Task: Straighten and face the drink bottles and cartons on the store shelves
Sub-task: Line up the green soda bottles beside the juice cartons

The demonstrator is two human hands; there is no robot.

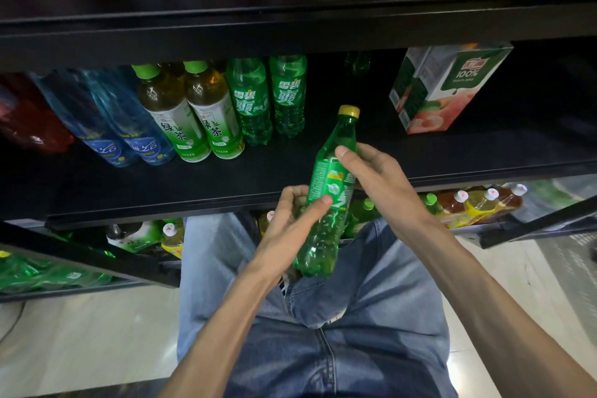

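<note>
A green soda bottle [326, 200] with a yellow cap is held in front of the black shelf [161, 184], tilted with its cap toward the back. My left hand [290, 223] grips its lower half, thumb across the label. My right hand [374, 178] grips its upper part just below the neck. On the shelf stand two green soda bottles [271, 97], two green tea bottles [193, 113], two blue water bottles [119, 126] and a juice carton [445, 87] at the right.
A red bottle [29, 119] stands at the far left of the shelf. A gap lies between the green soda bottles and the carton. The lower shelf [497, 229] holds more green and yellow bottles. My legs in jeans [323, 333] are directly below.
</note>
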